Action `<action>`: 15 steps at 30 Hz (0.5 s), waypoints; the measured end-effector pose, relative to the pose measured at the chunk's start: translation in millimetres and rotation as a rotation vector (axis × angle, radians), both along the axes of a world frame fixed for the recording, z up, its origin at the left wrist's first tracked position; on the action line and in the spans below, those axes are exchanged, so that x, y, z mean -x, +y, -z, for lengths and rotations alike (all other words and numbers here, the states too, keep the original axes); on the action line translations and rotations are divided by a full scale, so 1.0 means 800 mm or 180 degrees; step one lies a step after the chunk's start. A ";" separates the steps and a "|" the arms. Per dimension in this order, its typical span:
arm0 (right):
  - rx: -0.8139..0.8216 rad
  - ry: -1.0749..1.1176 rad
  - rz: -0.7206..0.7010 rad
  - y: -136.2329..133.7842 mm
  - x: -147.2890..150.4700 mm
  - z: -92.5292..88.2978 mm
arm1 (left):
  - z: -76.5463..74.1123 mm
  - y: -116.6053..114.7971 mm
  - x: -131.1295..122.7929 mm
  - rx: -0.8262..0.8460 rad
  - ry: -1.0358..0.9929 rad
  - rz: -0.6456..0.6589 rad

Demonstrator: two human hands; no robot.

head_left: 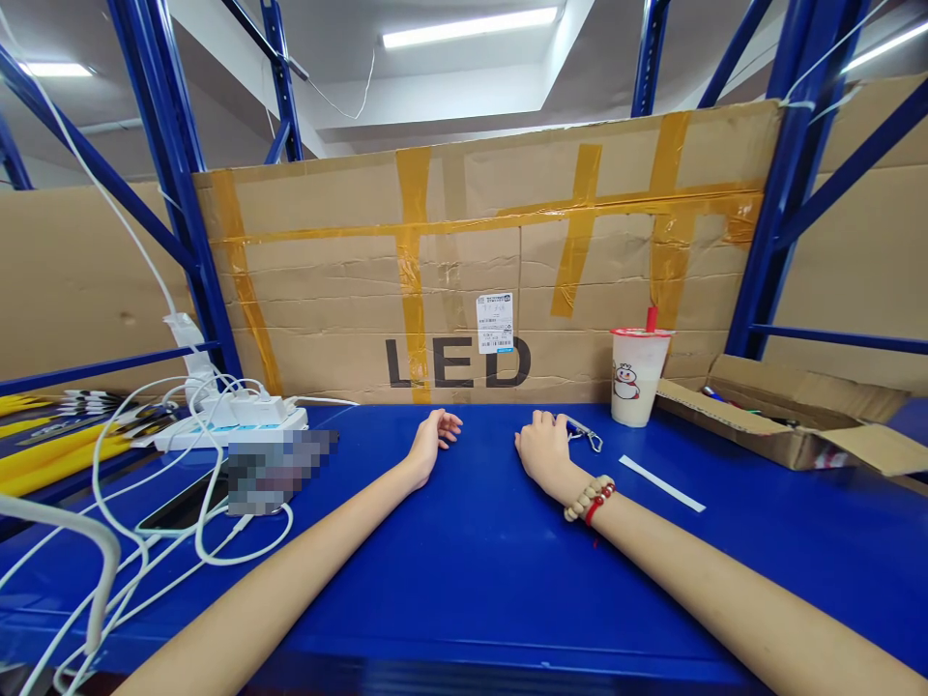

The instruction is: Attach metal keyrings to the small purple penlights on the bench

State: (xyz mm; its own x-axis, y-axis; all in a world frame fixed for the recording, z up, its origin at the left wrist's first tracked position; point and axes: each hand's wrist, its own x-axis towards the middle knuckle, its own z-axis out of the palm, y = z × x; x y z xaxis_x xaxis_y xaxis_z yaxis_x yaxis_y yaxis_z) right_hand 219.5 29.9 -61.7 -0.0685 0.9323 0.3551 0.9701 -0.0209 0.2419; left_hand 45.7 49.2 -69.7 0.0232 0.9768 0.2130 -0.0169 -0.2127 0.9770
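My left hand point(433, 447) rests on the blue tabletop point(464, 570) with its fingers loosely bent and apart, holding nothing. To its right, my right hand point(545, 452) is palm down with the fingers curled over one end of a keychain with a silver metal clasp point(586, 434). The clasp sticks out to the right of the fingers; the rest is hidden under the hand. Beaded and red bracelets point(591, 498) circle my right wrist. A white strip point(661, 482) lies flat just right of that hand.
Behind the strip stands a drink cup point(638, 382) with a red straw. An open cardboard box point(768, 425) sits at the right. A power strip point(253, 425), white cables point(217, 556) and phones point(188, 503) crowd the left. A large taped carton point(333, 300) forms the back.
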 end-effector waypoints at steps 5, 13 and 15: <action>-0.0087 0.0072 0.0207 -0.001 -0.001 0.002 | 0.000 -0.001 0.000 0.0001 0.0018 -0.0018; 0.0180 0.0841 0.0817 0.014 -0.007 0.014 | -0.001 -0.002 -0.001 -0.0014 -0.0013 -0.0055; 0.0162 0.0982 0.0808 0.020 -0.014 0.016 | -0.004 -0.004 -0.001 0.0045 -0.0045 -0.0046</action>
State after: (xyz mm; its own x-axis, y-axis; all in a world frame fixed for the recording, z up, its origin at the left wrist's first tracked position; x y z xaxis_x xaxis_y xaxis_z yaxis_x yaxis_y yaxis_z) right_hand 230.7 46.2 -74.2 0.2690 0.9228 0.2760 0.9628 -0.2648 -0.0529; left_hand 46.8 46.3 -66.8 0.0061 0.9799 0.1994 -0.0278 -0.1991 0.9796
